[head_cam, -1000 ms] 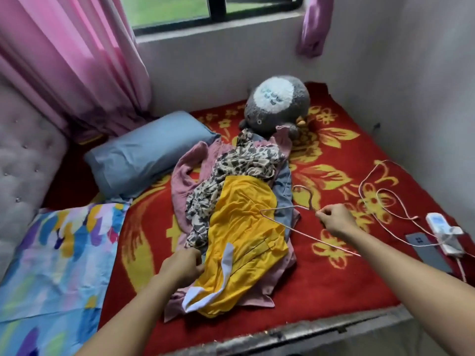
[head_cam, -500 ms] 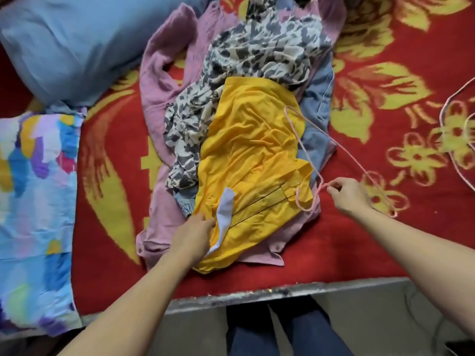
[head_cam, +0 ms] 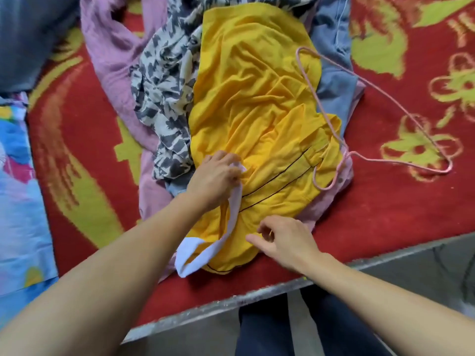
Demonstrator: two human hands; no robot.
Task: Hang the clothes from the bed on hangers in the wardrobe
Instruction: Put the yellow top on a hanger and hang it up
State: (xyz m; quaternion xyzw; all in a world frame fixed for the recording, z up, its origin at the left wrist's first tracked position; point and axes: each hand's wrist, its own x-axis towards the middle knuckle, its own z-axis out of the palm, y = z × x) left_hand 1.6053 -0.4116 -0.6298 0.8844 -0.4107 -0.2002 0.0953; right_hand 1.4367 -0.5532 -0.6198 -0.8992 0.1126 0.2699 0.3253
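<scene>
Left hand [head_cam: 213, 178] grips yellow shirt [head_cam: 257, 98], hanger [head_cam: 345, 154] atop

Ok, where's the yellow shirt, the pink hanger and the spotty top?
yellow shirt [head_cam: 257, 98], head view, wrinkled middle.
pink hanger [head_cam: 345, 155], head view, twisted neck.
spotty top [head_cam: 164, 98], head view, crumpled middle.

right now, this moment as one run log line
step: pick garment | left hand: grips white collar of yellow shirt | right hand: holds nothing, at shirt hem | pink hanger: unheld, partly on yellow shirt
</scene>
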